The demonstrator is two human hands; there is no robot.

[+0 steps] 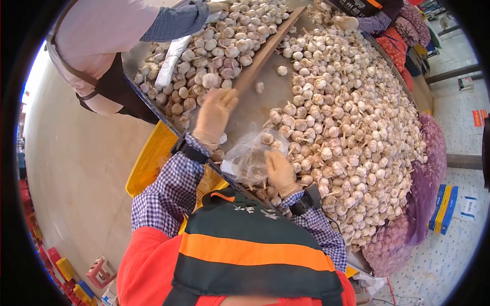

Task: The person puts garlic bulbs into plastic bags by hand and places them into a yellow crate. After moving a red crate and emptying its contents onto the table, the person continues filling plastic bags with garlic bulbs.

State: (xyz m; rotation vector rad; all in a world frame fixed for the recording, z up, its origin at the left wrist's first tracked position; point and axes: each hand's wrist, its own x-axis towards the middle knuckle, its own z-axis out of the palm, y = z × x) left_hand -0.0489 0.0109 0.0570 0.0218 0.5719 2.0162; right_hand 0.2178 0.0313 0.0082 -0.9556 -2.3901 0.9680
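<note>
My left hand (217, 115), in a pale glove, is raised over the metal table beside the end of a wooden board (265, 53). Its fingers are stretched out and hold nothing that I can see. My right hand (280, 173), gloved too, has its fingers bent at the edge of a clear plastic bag (252, 155) and appears to pinch it. The bag lies crumpled at the table's near edge; a garlic bulb (267, 138) shows at its upper side. A big heap of garlic (352, 132) spreads right of the bag.
Beyond the board is a second garlic pile (209, 56) with a white roll of bags (172, 61) on it. One co-worker (112, 30) stands at the left, another's gloved hand (346, 22) is at the far end. A yellow crate (148, 158) and purple mesh sacks (431, 178) flank the table.
</note>
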